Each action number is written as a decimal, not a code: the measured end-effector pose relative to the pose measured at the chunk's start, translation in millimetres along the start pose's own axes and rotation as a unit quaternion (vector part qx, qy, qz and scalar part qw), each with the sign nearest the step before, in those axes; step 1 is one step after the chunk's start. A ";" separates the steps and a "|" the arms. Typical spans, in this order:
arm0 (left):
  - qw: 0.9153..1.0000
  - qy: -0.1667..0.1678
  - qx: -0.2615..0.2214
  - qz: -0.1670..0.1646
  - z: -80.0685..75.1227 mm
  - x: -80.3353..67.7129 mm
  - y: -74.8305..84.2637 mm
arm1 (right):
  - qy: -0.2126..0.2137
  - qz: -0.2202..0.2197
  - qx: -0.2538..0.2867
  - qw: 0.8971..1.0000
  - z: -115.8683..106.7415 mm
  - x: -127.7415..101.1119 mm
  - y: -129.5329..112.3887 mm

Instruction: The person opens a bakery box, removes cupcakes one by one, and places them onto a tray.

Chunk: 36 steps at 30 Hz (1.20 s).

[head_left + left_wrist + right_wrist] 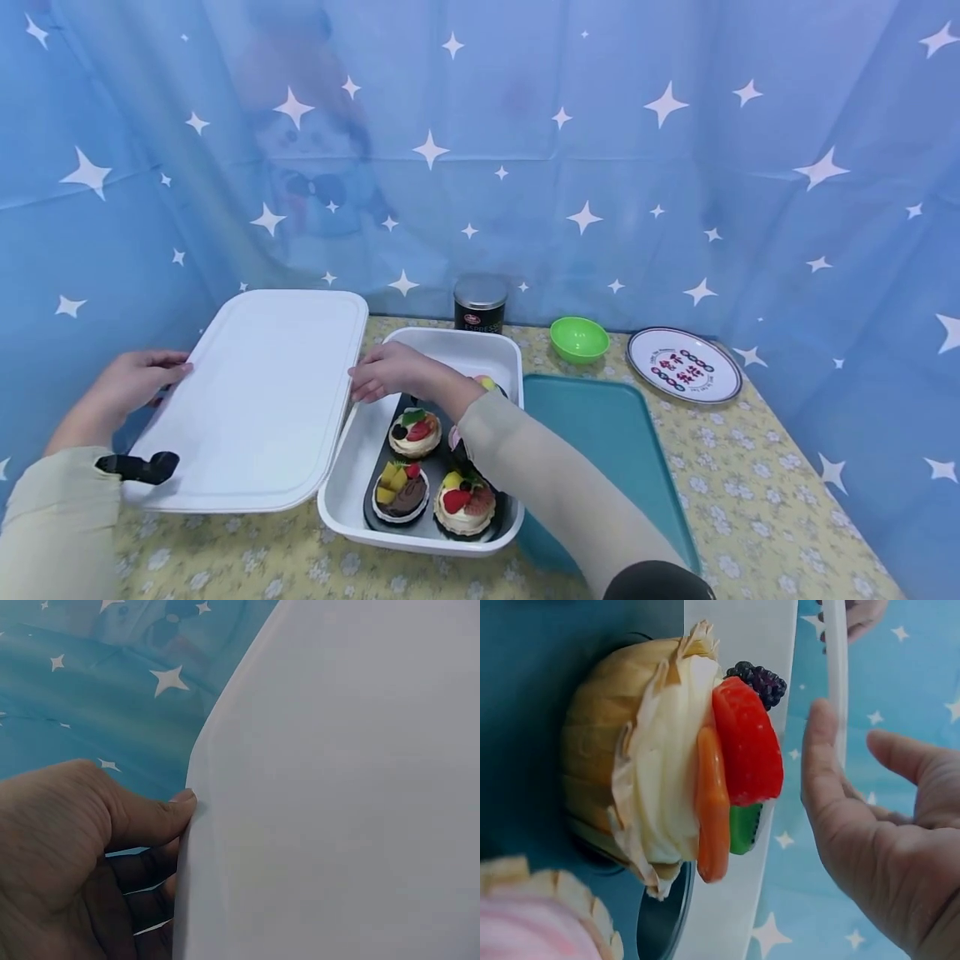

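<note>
The lid (258, 400) stands tilted at the left of the box (495, 350), between the left hand (135, 383) and the right hand (390, 371). Inside the box sit the tarts (415, 433). The tray (600, 417) lies just at the right of the box. Behind are the can (480, 302), the bowl (579, 338) and, further right, the plate (684, 364).

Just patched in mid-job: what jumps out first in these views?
The white lid stands out, held at its edges by the left hand and the right hand, to the left of the open white box. Inside the box, fruit-topped cupcakes sit in a dark tray. A teal tray lies to the box's right, with a green bowl behind it.
</note>
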<state>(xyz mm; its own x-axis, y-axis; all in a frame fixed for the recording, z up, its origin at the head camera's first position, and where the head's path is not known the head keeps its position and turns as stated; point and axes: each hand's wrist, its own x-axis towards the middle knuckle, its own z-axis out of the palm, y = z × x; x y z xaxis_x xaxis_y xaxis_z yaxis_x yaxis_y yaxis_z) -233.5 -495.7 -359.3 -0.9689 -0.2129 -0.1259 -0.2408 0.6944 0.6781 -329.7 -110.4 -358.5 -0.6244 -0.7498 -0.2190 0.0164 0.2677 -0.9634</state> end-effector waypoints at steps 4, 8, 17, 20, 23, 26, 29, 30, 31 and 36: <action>1.000 0.006 0.016 -0.009 1.2 3.4 -10.8 | -0.036 0.013 0.002 0.999 4.2 2.7 0.2; 0.999 0.015 0.033 -0.014 3.9 5.6 -17.4 | -0.051 0.017 -0.006 0.999 8.0 5.0 1.4; 0.999 0.033 0.033 -0.020 7.9 14.7 -23.1 | -0.026 0.009 -0.004 1.000 9.9 5.6 0.2; 0.999 0.038 0.028 -0.023 9.4 18.1 -24.7 | -0.017 0.011 -0.002 1.000 9.1 5.8 -0.6; 0.998 0.043 0.025 -0.026 11.3 17.2 -19.9 | -0.013 0.013 0.004 1.000 8.6 5.0 -0.6; 0.998 0.056 0.025 -0.032 13.2 16.3 -13.1 | -0.012 0.011 0.000 1.000 8.6 4.6 -1.2; 0.996 0.073 0.027 -0.033 16.5 16.7 -7.0 | -0.010 0.012 -0.007 1.000 8.3 3.4 -3.0; 0.996 0.077 0.028 -0.034 18.3 17.2 -5.7 | -0.008 0.013 -0.015 1.000 8.2 2.9 -3.6; 0.996 0.083 0.031 -0.033 20.7 17.8 -4.7 | -0.004 0.013 -0.030 0.999 8.1 1.9 -4.5; 0.995 0.075 0.061 -0.021 37.7 21.9 -4.8 | 0.020 0.008 -0.132 0.991 7.9 -4.6 -8.6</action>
<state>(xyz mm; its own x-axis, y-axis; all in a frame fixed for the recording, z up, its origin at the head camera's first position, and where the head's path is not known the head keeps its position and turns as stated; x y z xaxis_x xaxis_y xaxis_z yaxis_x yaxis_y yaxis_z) -255.7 -477.7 -392.6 -0.9405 -0.3378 -0.0359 -0.2948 0.7591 0.5803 -320.8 -114.0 -350.4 -0.6565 -0.7205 -0.2231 -0.1749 0.4332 -0.8842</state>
